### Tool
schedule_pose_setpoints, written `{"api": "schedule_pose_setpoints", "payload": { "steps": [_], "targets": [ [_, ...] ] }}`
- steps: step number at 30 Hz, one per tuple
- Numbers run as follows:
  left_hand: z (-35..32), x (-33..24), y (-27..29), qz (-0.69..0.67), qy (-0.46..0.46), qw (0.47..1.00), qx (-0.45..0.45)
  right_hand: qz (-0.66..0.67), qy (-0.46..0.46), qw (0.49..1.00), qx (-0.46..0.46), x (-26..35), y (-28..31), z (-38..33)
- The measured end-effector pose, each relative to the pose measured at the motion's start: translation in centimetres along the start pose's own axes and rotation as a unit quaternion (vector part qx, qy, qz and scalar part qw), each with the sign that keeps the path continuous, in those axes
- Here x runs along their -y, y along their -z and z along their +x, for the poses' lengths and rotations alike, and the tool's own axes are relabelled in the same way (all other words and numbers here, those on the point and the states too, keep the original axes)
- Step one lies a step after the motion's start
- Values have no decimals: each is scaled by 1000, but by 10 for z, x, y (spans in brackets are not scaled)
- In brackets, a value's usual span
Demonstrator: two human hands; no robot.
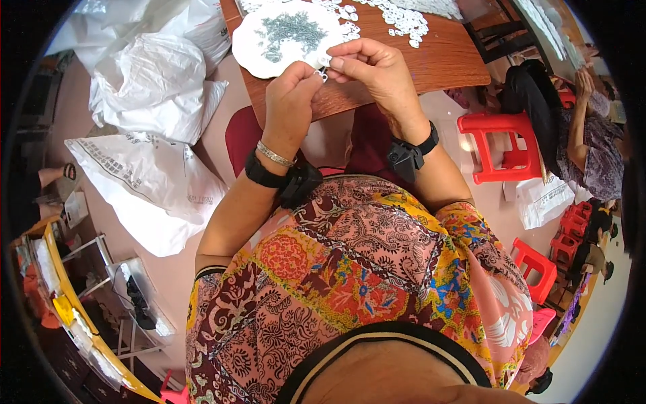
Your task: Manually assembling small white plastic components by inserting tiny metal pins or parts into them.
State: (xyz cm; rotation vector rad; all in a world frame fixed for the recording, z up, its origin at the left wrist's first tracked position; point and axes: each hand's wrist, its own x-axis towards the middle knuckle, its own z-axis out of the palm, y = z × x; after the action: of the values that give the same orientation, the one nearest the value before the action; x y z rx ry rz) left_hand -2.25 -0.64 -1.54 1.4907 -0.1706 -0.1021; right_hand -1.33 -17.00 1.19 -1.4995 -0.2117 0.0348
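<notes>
My left hand [291, 101] is closed in a pinch on a small white plastic piece [324, 76] that shows a round opening. Opposite it, my right hand [382, 75] pinches another small white piece [325, 61] between thumb and forefinger. The fingertips nearly meet over the near edge of a brown wooden table [441, 67]. Whether the two pieces touch I cannot tell. Just beyond my hands lies a white scalloped plate [250, 55], bearing a heap of small dark grey metal parts [293, 32], too small to name. Loose white plastic pieces [404, 21] are spread behind and right of the plate.
Full white sacks [151, 87] crowd the floor at left, with another white sack [155, 182] nearer. Right of the table stands a red plastic stool [498, 145]; a seated person [595, 145] is beyond it. Further red stools [538, 269] and people line the right side.
</notes>
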Motion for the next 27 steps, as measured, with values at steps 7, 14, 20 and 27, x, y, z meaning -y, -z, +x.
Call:
{"api": "schedule_pose_setpoints", "payload": {
  "steps": [7,14,20,27],
  "targets": [
    [1,1,1,-5,0,1000,0,1,5,1000,-4,0,-1,-1],
    [-1,-1,0,-13,16,1000,3,-7,6,1000,-5,0,-2,-1],
    [-1,-1,0,-7,11,1000,0,-14,4,1000,-4,1,-3,-1],
    [0,4,1,-9,5,1000,-5,-27,11,1000,-6,-3,-2,-1]
  ]
}}
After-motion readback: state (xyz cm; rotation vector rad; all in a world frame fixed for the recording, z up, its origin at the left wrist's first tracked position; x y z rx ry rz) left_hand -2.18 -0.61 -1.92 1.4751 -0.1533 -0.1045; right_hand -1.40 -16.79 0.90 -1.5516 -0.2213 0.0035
